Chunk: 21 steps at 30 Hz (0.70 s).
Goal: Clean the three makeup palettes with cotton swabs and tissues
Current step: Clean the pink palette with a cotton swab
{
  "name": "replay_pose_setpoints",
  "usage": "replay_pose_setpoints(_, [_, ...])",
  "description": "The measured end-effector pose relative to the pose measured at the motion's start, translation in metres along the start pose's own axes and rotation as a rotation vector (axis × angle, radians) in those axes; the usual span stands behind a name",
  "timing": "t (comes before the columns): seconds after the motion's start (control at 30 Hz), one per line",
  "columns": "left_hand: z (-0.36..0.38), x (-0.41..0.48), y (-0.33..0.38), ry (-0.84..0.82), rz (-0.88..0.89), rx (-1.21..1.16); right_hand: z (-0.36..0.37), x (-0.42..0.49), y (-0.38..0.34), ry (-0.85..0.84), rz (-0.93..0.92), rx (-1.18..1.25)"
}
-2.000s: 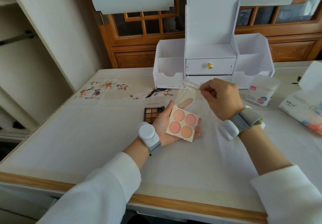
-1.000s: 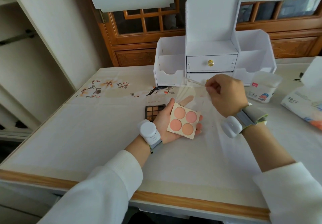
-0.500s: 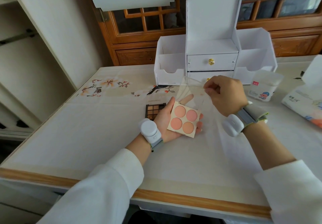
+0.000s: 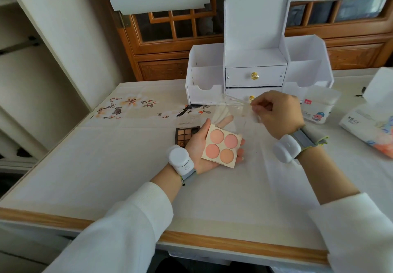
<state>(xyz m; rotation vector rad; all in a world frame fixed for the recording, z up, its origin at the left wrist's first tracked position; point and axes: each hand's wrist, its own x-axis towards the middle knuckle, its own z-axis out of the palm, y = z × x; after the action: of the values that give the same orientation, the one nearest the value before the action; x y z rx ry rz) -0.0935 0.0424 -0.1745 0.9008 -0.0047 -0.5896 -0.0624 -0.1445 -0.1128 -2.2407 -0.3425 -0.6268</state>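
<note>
Little has shifted over the last two seconds: my left hand still cradles the blush palette just above the table, and my right hand has drifted only slightly to the right beside the raised clear lid. Left fingers curl under and around the palette, one of them showing through the lid; right thumb and fingertips are pinched together on a cotton swab. Behind my left hand, partly hidden by it, a brown eyeshadow palette lies flat on the cloth. Beyond both hands stands a white organizer, and my right knuckles cover part of its lower drawer. To the right sit a tub of swabs and, nearer the edge, a tissue pack. By count: two palettes in view, four round pans in the one I hold, one swab in hand, two drawers with gold knobs, one tub, one tissue pack, and a white band on each wrist. The square palette is turned so one corner points away from me, with its lid standing up from the far side. The swab's long axis runs nearly left to right, its cotton tip pointing left at the lid's top edge.
</note>
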Motion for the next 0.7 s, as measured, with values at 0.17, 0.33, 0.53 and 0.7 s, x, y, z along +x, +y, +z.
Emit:
replay_pose_setpoints(0.17, [0.0005, -0.0003, 0.0004, -0.003, -0.002, 0.007, 0.0005, -0.0027, 0.0015, -0.111, -0.111, -0.016])
replay_pose_setpoints(0.33, [0.0, -0.0004, 0.001, 0.0, 0.005, -0.007, 0.0048, -0.0065, 0.0008, -0.306, -0.105, -0.009])
replay_pose_setpoints(0.53, [-0.0001, -0.0008, 0.0006, -0.017, 0.004, -0.001, 0.0004, -0.0013, 0.0038, 0.038, -0.004, 0.073])
replay_pose_setpoints(0.7, [-0.0004, -0.0004, 0.0006, -0.02, 0.011, -0.031, 0.0033, -0.0044, 0.0068, -0.188, -0.128, 0.02])
